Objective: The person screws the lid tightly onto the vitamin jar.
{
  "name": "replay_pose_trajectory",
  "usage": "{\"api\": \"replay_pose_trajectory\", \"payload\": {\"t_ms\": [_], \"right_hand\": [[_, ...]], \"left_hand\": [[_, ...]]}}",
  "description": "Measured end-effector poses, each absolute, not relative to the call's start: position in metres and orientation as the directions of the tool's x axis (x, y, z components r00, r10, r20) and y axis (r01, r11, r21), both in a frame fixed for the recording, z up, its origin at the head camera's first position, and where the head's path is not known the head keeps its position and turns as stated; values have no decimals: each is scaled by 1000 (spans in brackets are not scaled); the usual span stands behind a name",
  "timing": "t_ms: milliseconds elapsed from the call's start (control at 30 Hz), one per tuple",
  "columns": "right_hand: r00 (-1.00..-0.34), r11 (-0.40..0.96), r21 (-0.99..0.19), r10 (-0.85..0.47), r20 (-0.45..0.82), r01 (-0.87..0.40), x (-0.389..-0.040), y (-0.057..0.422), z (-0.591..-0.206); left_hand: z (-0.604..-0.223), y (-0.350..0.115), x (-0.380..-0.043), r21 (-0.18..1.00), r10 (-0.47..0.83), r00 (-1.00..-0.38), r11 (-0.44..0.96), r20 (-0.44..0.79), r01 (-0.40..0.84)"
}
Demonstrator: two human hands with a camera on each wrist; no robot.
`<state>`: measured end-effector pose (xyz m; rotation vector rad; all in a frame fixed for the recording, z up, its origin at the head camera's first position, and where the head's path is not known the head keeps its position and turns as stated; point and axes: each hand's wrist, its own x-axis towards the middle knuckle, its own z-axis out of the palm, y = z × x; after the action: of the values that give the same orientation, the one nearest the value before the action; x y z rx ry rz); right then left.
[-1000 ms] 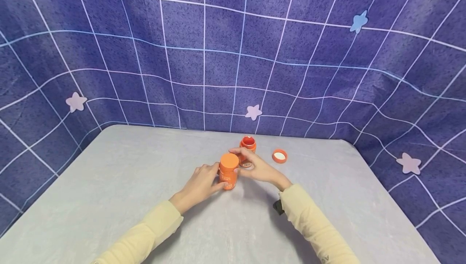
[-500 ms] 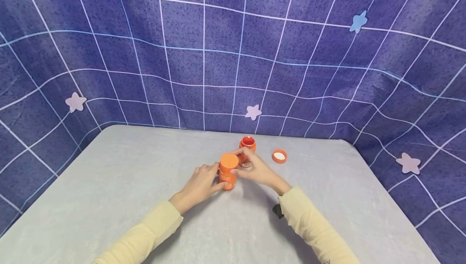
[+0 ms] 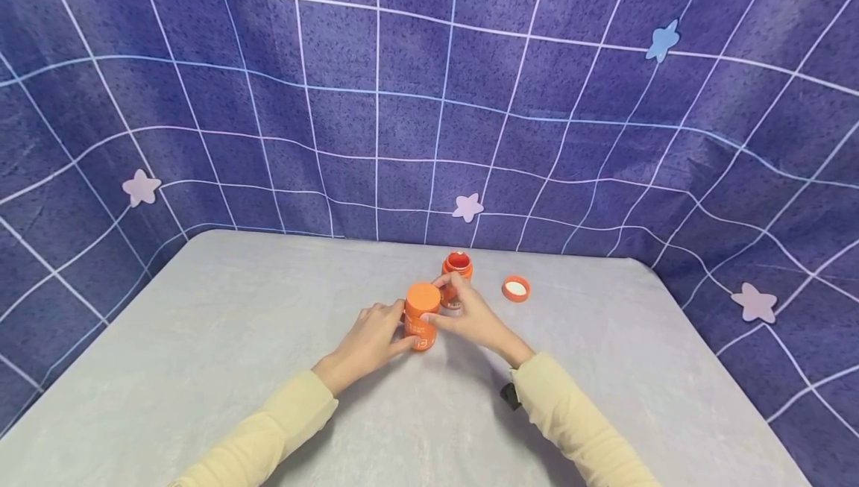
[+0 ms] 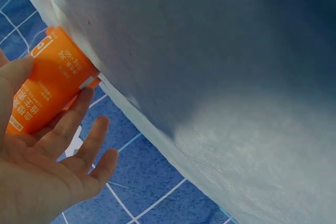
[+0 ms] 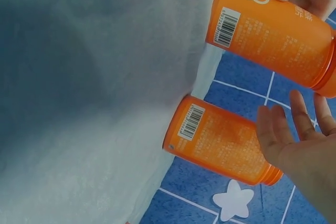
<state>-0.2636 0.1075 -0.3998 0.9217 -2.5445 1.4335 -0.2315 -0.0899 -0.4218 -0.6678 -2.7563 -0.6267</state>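
An orange bottle (image 3: 420, 332) with white lettering stands upright on the table, its orange screw cap (image 3: 423, 297) on top. My left hand (image 3: 367, 339) grips the bottle's body from the left, thumb in front, as the left wrist view also shows on the labelled bottle (image 4: 55, 80). From the right, my right hand (image 3: 475, 320) pinches the cap between thumb and forefinger. Just behind that hand is a second orange bottle (image 3: 458, 269), uncapped and upright; the right wrist view shows this bottle (image 5: 218, 140) below the gripped one, with the hand's other fingers close by it.
A loose orange cap (image 3: 515, 289) with a white inside lies to the right of the uncapped bottle. The table (image 3: 235, 308) has a pale grey cover. A blue gridded curtain with stars (image 3: 376, 121) hangs around its back and sides.
My right hand's thumb has shifted left across the front of the cap, and its wrist has dropped slightly. My left hand and both bottles stay where they were.
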Motion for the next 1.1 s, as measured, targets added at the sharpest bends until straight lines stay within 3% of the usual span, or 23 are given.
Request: {"api": "replay_pose_trajectory", "payload": {"t_ms": [567, 833, 1100], "right_hand": [[-699, 259, -781, -653, 291, -568, -275, 119, -397], [-710, 308, -780, -665, 233, -545, -262, 116, -378], [-738, 267, -794, -602, 305, -546, -273, 115, -398]], "left_hand": [[-422, -89, -231, 332, 379, -863, 810, 333, 484], [-422, -89, -231, 346, 384, -859, 798, 339, 493], [-422, -89, -231, 345, 385, -858, 798, 339, 494]]}}
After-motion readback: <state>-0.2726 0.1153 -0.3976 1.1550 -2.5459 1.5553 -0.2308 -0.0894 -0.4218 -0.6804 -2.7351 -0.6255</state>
